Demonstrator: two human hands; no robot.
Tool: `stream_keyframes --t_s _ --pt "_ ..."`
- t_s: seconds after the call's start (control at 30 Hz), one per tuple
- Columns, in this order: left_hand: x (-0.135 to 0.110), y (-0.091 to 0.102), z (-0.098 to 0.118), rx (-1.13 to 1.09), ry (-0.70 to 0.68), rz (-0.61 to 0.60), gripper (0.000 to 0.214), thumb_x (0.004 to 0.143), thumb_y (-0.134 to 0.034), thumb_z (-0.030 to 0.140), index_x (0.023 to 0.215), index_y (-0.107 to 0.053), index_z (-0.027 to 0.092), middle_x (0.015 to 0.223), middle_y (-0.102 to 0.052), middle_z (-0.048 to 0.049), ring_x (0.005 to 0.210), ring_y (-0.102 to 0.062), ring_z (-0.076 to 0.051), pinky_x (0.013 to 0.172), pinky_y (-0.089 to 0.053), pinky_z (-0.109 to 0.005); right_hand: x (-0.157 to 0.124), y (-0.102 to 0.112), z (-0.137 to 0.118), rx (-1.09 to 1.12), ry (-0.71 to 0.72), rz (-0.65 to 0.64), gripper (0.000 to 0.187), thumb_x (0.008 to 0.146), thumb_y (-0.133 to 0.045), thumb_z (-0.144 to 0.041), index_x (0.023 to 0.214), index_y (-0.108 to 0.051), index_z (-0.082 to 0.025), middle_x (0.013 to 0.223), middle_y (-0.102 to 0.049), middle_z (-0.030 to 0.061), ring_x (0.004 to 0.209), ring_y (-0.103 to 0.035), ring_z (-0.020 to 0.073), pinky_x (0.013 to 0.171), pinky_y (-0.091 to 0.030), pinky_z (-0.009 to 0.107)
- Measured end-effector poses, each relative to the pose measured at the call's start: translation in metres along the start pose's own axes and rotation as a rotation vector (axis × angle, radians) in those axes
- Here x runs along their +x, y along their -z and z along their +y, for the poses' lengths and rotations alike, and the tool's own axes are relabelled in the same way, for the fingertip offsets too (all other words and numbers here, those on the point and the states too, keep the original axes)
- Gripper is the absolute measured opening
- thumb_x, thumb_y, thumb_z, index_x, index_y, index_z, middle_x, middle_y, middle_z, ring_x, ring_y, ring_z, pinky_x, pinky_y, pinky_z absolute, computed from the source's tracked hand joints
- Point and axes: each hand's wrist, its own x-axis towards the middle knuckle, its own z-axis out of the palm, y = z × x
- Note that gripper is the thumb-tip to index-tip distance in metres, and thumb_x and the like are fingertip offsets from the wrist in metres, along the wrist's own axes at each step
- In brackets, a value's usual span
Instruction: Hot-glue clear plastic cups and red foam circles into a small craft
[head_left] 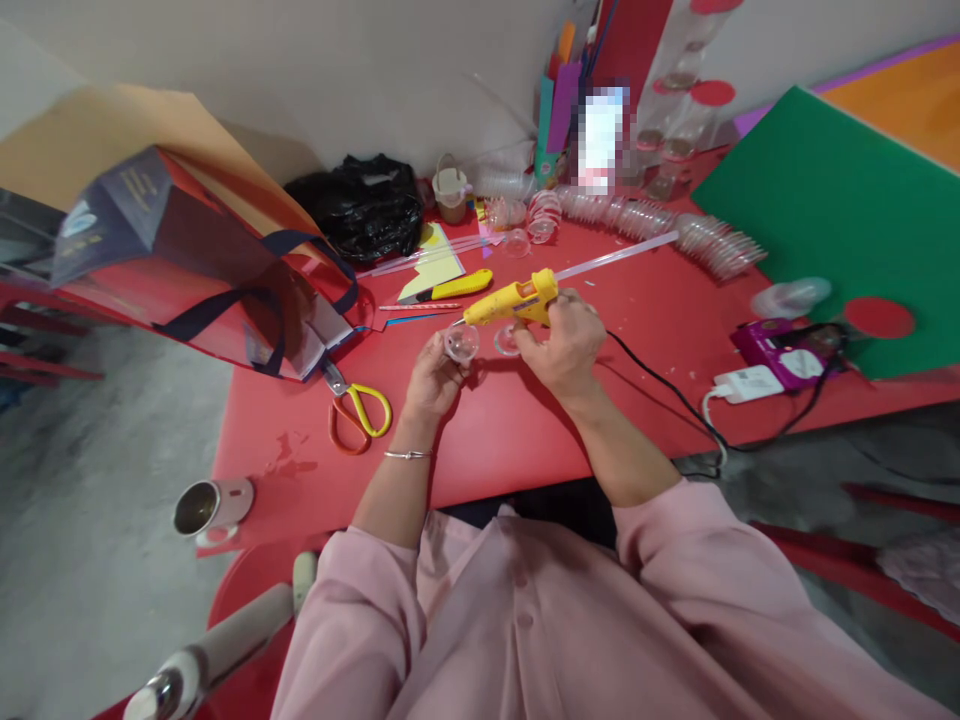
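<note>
Tight right grip (566, 345) — glue gun (514, 300)

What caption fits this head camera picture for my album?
Right hand aims a yellow glue gun at a small clear cup held in the left hand over a red table.

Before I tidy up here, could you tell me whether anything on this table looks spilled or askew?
A shiny smear lies on the red table beside the scissors, like spilled glue or liquid. The right hand grips the glue gun and the left hand a clear cup.
</note>
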Motion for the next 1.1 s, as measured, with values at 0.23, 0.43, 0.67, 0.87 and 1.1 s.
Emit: stream_keyframes --t_s 0.23,0.43,0.67,0.87,1.1 --pt "-0.0014 -0.0040 0.0021 -0.016 0.014 0.018 0.032 0.097 -0.079 0.050 0.099 -0.076 0.018 0.082 -0.076 -0.0014 0.062 -0.066 -0.009 0.063 -0.054 -0.021 0.0001 -0.0015 0.0023 -0.008 -0.009 0.000 0.031 0.093 -0.064 -0.035 0.118 -0.069 -0.017 0.106 -0.073 0.0161 0.111 -0.070 0.0366 0.100 -0.056 0.055" --pt "-0.0019 -0.0041 0.0029 -0.011 0.032 0.026 0.032 0.098 -0.078 0.050 0.099 -0.075 0.018 0.082 -0.076 -0.0020 0.061 -0.067 -0.009 0.063 -0.053 -0.022 -0.0006 -0.0044 0.0052 -0.026 0.007 0.033 0.032 0.094 -0.062 -0.034 0.119 -0.070 -0.017 0.107 -0.074 0.0166 0.114 -0.071 0.0373 0.100 -0.056 0.056" --pt "-0.0008 -0.0018 0.0012 -0.006 0.006 0.026 0.033 0.098 -0.078 0.052 0.098 -0.074 0.019 0.083 -0.076 -0.0020 0.061 -0.066 -0.010 0.063 -0.052 -0.023 -0.0009 -0.0055 0.0056 -0.061 0.017 0.043 0.033 0.093 -0.062 -0.034 0.121 -0.070 -0.017 0.105 -0.074 0.0156 0.114 -0.072 0.0364 0.100 -0.057 0.054" --pt "-0.0012 -0.0024 0.0028 -0.007 0.015 0.019 0.035 0.100 -0.074 0.053 0.100 -0.076 0.018 0.082 -0.076 -0.0029 0.060 -0.064 -0.010 0.062 -0.052 -0.023 0.0011 -0.0030 0.0046 -0.025 -0.012 0.021 0.033 0.093 -0.061 -0.032 0.121 -0.070 -0.017 0.105 -0.073 0.0163 0.115 -0.070 0.0379 0.100 -0.056 0.057" --pt "-0.0008 -0.0013 0.0038 0.003 0.004 0.016 0.036 0.098 -0.076 0.055 0.097 -0.076 0.019 0.082 -0.075 -0.0036 0.062 -0.066 -0.011 0.061 -0.053 -0.023 0.0011 -0.0031 0.0055 -0.041 -0.018 0.019 0.032 0.093 -0.060 -0.030 0.122 -0.069 -0.019 0.107 -0.072 0.0153 0.112 -0.070 0.0364 0.099 -0.056 0.055"
